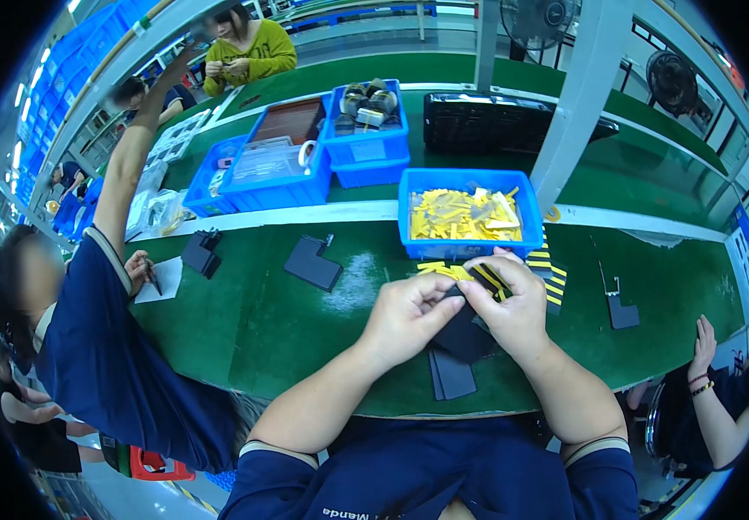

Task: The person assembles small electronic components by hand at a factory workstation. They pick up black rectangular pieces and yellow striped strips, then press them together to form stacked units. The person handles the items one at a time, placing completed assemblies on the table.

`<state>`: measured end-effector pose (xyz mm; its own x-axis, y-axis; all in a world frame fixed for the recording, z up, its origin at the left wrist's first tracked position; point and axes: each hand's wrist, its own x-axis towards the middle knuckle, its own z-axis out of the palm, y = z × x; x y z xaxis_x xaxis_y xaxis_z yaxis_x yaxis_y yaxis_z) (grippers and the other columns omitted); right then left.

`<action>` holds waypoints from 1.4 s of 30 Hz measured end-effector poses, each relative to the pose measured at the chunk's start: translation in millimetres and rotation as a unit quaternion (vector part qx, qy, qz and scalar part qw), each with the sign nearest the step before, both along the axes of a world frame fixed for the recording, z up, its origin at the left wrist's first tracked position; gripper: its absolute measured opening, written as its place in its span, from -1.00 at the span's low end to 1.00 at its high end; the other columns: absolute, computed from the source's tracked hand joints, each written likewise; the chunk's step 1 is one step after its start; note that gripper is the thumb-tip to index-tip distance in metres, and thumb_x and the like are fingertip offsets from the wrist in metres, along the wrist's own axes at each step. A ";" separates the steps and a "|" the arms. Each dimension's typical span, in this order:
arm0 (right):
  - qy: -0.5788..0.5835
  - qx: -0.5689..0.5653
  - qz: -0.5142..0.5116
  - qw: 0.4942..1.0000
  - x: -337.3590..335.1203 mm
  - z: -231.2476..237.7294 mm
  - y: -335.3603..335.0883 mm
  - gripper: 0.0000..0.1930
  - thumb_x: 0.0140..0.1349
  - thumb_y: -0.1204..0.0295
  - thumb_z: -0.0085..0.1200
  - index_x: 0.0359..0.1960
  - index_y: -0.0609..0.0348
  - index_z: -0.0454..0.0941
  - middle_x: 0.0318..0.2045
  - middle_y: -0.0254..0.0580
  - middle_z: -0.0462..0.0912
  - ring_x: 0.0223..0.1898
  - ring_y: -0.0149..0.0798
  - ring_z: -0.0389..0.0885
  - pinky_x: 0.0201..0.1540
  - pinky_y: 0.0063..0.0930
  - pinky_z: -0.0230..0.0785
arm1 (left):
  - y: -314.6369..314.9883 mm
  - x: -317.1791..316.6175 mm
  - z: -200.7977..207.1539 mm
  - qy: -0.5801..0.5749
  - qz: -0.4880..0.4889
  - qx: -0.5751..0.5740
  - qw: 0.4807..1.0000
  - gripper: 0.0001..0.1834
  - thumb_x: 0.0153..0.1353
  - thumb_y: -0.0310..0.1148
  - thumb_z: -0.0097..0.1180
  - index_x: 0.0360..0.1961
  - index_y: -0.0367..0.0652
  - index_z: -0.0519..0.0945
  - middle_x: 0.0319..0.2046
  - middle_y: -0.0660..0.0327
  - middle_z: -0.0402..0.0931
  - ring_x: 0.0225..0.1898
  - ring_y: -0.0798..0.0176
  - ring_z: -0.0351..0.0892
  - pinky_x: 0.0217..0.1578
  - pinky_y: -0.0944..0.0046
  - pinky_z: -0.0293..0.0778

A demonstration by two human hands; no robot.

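Both my hands meet over the green table, close in front of a blue bin (470,250) of small yellow strips. My right hand (513,308) is closed on a black-and-yellow striped piece (489,279). Thumb and fingers of my left hand (409,319) pinch together right beside it; what they grip is hidden. Under the hands is a dark flat piece (463,336), partly covered by my fingers. Nearer my body lie dark flat plates (452,376). Loose yellow strips (444,269) lie just beyond my fingertips, and striped sheets (555,277) lie to their right.
Black L-shaped parts (312,263) lie on the table left and right of me. Blue bins (366,151) stand behind, near a white upright post (581,104). On the left, a co-worker's hand (139,272) holds a pen over paper. Another person's hand (704,347) is at the right edge.
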<state>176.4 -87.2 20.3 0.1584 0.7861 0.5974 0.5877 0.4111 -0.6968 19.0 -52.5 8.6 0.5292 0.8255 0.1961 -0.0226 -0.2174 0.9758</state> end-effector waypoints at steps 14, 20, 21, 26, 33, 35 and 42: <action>-0.075 -0.011 0.099 0.992 12.3 20.9 -5.9 -0.74 -0.16 0.59 0.17 -0.32 0.26 0.56 -0.32 -0.08 0.56 -0.18 -0.06 0.50 -0.03 -0.29 0.29 | 4.8 -8.9 8.8 -0.029 0.022 0.023 0.999 -0.83 0.16 -0.46 0.08 -0.25 -0.34 0.54 -0.40 0.22 0.57 -0.39 0.48 0.53 -0.35 0.46 0.46; -0.157 0.101 0.070 0.980 12.5 26.4 -5.3 -0.76 -0.32 0.55 0.31 -0.50 0.17 0.57 -0.16 -0.14 0.52 -0.01 -0.03 0.41 0.04 -0.17 0.24 | 7.7 -9.4 8.0 -0.004 0.059 0.058 0.997 -0.87 0.12 -0.47 0.10 -0.33 -0.31 0.55 -0.51 0.21 0.57 -0.51 0.48 0.50 -0.46 0.44 0.42; -0.164 0.102 0.077 0.978 14.8 25.2 -4.9 -0.76 -0.33 0.55 0.32 -0.52 0.17 0.57 -0.16 -0.15 0.53 -0.01 -0.03 0.42 0.05 -0.17 0.24 | 8.1 -11.0 10.0 0.009 0.052 0.060 0.997 -0.87 0.12 -0.46 0.10 -0.33 -0.31 0.55 -0.51 0.21 0.57 -0.50 0.48 0.50 -0.46 0.44 0.42; -0.120 0.075 0.116 0.983 24.8 28.9 -3.8 -0.82 -0.23 0.54 0.27 -0.50 0.23 0.58 -0.22 -0.16 0.58 -0.04 -0.10 0.46 0.04 -0.23 0.25 | 15.4 -17.5 7.1 0.030 -0.009 0.061 0.998 -0.83 0.14 -0.44 0.11 -0.26 -0.30 0.54 -0.49 0.34 0.53 -0.45 0.56 0.44 -0.38 0.50 0.39; 0.136 -0.139 0.075 0.978 32.5 9.5 2.0 -0.85 0.00 0.59 0.14 -0.35 0.37 0.55 -0.29 -0.21 0.52 -0.28 -0.38 0.48 -0.18 -0.54 0.31 | 19.1 -10.2 -3.4 -0.081 -0.014 0.100 0.992 -0.79 0.11 -0.41 0.14 -0.25 -0.27 0.53 -0.25 0.19 0.53 -0.27 0.38 0.50 -0.29 0.38 0.43; 0.220 -0.217 0.173 0.935 26.0 2.4 2.5 -0.93 0.03 0.63 0.13 -0.42 0.34 0.54 -0.32 -0.26 0.50 -0.31 -0.47 0.45 -0.25 -0.62 0.31 | 19.0 -5.9 -4.4 -0.092 0.000 0.171 0.981 -0.79 0.11 -0.40 0.15 -0.24 -0.27 0.54 -0.24 0.21 0.51 -0.24 0.37 0.50 -0.29 0.38 0.44; -0.038 0.092 -0.020 0.995 12.0 21.4 -8.7 -0.72 -0.12 0.66 0.09 -0.27 0.25 0.52 -0.14 -0.05 0.47 -0.04 -0.11 0.43 0.03 -0.33 0.26 | 17.8 -8.6 -5.6 -0.035 0.041 0.017 0.998 -0.82 0.16 -0.46 0.10 -0.25 -0.34 0.54 -0.29 0.23 0.49 -0.30 0.45 0.50 -0.26 0.44 0.44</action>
<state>188.5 -96.0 41.8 0.1372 0.6556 0.7426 0.6543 0.5028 -0.5648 10.5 -34.8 3.0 0.4444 0.8577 0.2586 -0.0713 -0.2539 0.9646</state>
